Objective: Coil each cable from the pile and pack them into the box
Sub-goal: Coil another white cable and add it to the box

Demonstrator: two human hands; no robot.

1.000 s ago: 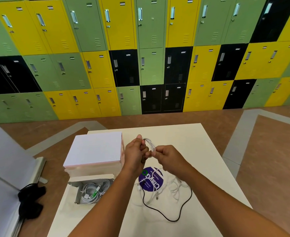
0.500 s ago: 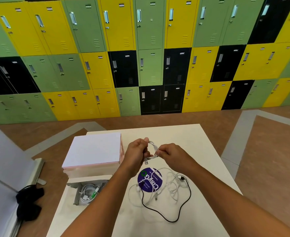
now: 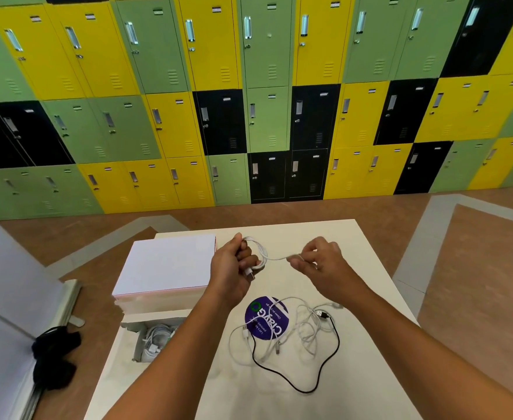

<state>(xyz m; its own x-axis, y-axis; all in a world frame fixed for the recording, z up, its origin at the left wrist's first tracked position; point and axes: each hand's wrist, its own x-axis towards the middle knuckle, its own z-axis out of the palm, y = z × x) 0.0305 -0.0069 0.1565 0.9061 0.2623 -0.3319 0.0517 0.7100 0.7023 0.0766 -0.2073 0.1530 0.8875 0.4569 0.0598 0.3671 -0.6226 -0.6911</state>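
My left hand [image 3: 232, 268] grips a small coil of white cable [image 3: 261, 253] above the table, a plug hanging below the fingers. My right hand [image 3: 319, 260] pinches the same cable's loose end, stretched taut between both hands. Below them a pile of loose cables [image 3: 297, 331] lies on the table: white ones tangled together and one black cable [image 3: 316, 380] looping toward me. The open box [image 3: 134, 321] sits at the near left with coiled white cables [image 3: 155, 339] inside, partly hidden by my left forearm.
The box's white lid [image 3: 167, 265] stands raised behind the box. A round purple sticker [image 3: 266, 318] lies under the cable pile. The cream table [image 3: 355, 253] ends just beyond my hands. A black object [image 3: 54, 357] lies on the floor at left, with a locker wall behind.
My hands have moved apart: the right hand has drawn the cable's end out to the right while the left hand keeps the coil. The view tilted slightly.
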